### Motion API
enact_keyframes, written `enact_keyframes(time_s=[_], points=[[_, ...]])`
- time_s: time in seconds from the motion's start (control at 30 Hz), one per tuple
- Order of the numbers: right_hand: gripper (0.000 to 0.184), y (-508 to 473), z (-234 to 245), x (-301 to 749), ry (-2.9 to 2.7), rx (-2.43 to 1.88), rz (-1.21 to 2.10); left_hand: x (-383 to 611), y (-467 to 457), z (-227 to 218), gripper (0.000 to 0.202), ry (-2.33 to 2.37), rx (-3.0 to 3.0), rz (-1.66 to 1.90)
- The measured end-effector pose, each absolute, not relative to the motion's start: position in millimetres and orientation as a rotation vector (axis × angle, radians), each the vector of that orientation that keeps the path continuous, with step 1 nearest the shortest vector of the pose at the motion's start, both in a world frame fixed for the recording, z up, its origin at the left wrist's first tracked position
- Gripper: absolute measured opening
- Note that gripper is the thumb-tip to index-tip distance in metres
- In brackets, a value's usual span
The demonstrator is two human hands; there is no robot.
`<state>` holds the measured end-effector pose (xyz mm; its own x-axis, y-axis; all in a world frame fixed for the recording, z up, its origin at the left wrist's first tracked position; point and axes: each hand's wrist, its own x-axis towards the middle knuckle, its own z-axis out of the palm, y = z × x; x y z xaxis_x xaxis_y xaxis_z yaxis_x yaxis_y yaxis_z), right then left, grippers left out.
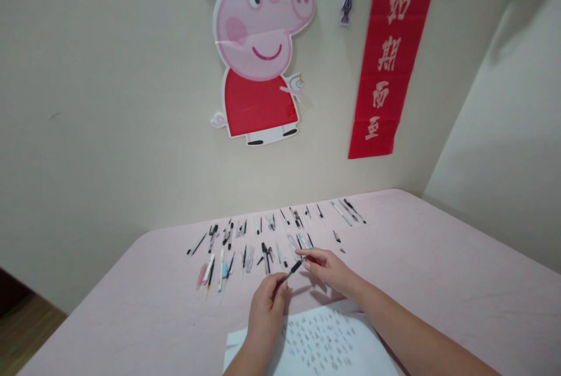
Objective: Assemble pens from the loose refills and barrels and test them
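Fig. 1 | our left hand point(267, 300) and right hand point(326, 268) pinch one slim black plastic pen point(294, 268) | we judge level, end-on grips best (parts roll)

one head-worn camera looks forward and down over the table point(438, 259), close, facing the wall point(109, 101).

Location: domestic room. Indicators: pink cartoon-pig wall cutout point(260, 51), red paper calligraphy banner point(391, 54), pink-clothed tabletop point(438, 259).
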<state>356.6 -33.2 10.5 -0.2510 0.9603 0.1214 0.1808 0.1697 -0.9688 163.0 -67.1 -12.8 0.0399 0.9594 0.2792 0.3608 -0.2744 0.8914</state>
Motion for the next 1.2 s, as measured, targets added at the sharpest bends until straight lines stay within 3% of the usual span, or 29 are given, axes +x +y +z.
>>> enact_keyframes(time_s=[0.27,0.43,0.67,1.0,1.2], points=[[0.02,-18.7,10.7,394.9,-1.754,-1.592,0.162,163.7,-67.0,-8.5,0.028,1.377,1.651,1.244],[0.015,-17.2,17.7,415.8,-1.778,-2.059,-0.084,162.9,-66.8,-9.4,0.028,1.383,1.633,1.251],[0.019,-17.0,12.0,422.1,-1.93,-2.258,-0.035,164.2,-65.9,-10.3,0.029,1.389,1.585,1.274],[0.016,-15.3,9.2,418.5,-1.903,-2.049,-0.012,161.4,-64.9,-16.0,0.027,1.38,1.596,1.285],[0.02,-11.4,3.4,398.3,-1.631,-1.425,0.682,161.1,-64.7,-16.9,0.027,1.385,1.622,1.242]])
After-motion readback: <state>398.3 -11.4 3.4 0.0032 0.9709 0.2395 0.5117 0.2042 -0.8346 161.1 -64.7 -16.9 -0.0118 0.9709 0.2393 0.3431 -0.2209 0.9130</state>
